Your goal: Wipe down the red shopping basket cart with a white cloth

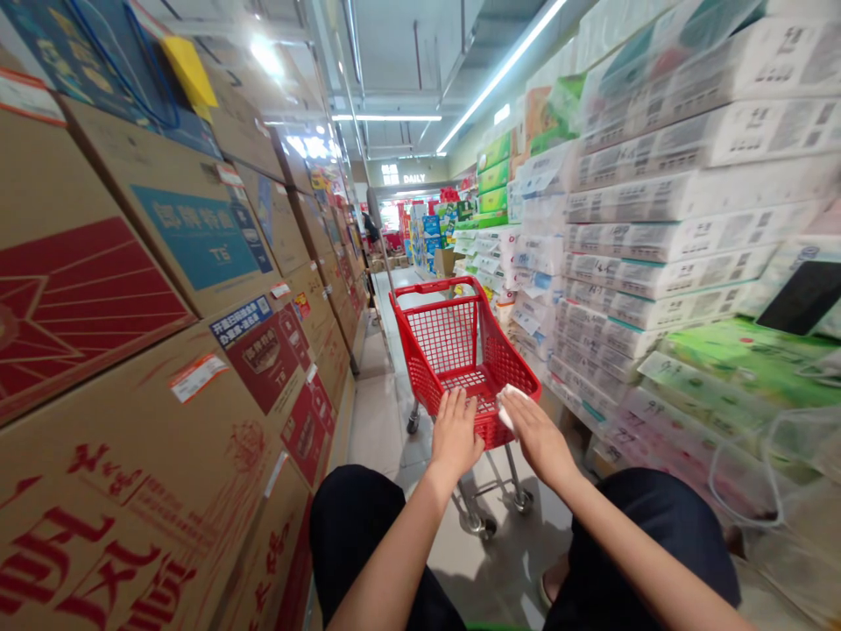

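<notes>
A red shopping cart [460, 346] stands in the aisle just ahead of me, its basket holding nothing I can see. My left hand [455, 431] lies on the cart's near rim with the fingers stretched over it. My right hand [533, 429] rests on the same rim to the right, and a small white cloth or paper [507, 405] sits under its fingers. My knees in dark trousers show at the bottom of the view.
Stacked brown cartons [164, 350] with red and blue printing wall the left side. Shrink-wrapped packs of tissue paper [657, 254] are piled high on the right. The narrow tiled aisle [381, 412] runs on toward distant shelves.
</notes>
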`<state>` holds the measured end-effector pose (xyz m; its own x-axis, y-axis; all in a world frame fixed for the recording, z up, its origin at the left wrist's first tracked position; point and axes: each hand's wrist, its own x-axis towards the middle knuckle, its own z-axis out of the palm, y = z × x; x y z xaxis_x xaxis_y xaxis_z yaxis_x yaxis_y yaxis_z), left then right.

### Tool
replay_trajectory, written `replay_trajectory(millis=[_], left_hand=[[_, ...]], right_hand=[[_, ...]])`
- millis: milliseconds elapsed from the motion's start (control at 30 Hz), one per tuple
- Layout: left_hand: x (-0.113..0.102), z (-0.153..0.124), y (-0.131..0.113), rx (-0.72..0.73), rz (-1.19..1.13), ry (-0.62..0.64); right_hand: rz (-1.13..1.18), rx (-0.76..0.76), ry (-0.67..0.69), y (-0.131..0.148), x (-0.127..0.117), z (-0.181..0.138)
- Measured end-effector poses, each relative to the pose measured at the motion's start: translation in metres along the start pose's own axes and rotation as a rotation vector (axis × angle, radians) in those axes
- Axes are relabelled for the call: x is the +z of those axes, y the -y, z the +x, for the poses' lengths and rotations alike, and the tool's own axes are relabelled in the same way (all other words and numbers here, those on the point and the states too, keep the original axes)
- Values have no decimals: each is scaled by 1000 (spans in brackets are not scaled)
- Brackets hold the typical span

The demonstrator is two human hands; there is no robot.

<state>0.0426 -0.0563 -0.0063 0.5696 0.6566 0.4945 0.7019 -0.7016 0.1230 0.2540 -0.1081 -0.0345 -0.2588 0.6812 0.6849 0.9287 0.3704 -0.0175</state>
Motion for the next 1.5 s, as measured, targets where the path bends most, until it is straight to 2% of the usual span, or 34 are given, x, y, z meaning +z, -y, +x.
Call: replay_trajectory(millis=[100, 167, 300, 433, 567, 767, 1000, 1067, 1133, 1233, 1300, 1400, 1500], left_hand=[[8, 5, -17, -8, 15, 45], [12, 4, -24, -16, 21, 44], [10, -5, -21, 65, 44, 32], [4, -8, -14, 123, 48, 61], [4, -6, -16, 127, 56, 67], [1, -13, -8, 60, 54, 43], [-20, -20, 13, -187, 103, 95], [-24, -21, 13, -185, 102, 119], [-25, -22, 11, -107, 65, 147], [-25, -27, 9, -36, 2, 132], [-25, -30, 13, -23, -18, 102], [-28, -32, 21, 24, -46, 96], [-30, -30, 26, 35, -65, 104]], right_hand=[[15, -17, 30, 31, 2, 5], [22, -40, 48, 34, 0, 7], [0, -105, 70, 1, -9, 6], [-85, -4, 49, -43, -13, 3], [-111, 61, 44, -53, -12, 4], [-41, 43, 36, -27, -16, 7], [90, 3, 22, 38, -21, 3], [147, -52, 37, 54, -26, 3], [217, -136, 86, 61, -33, 5], [316, -255, 210, 49, -44, 13], [346, -268, 248, 31, -46, 21], [344, -196, 174, 4, -35, 37], [310, -117, 83, -5, -21, 48]])
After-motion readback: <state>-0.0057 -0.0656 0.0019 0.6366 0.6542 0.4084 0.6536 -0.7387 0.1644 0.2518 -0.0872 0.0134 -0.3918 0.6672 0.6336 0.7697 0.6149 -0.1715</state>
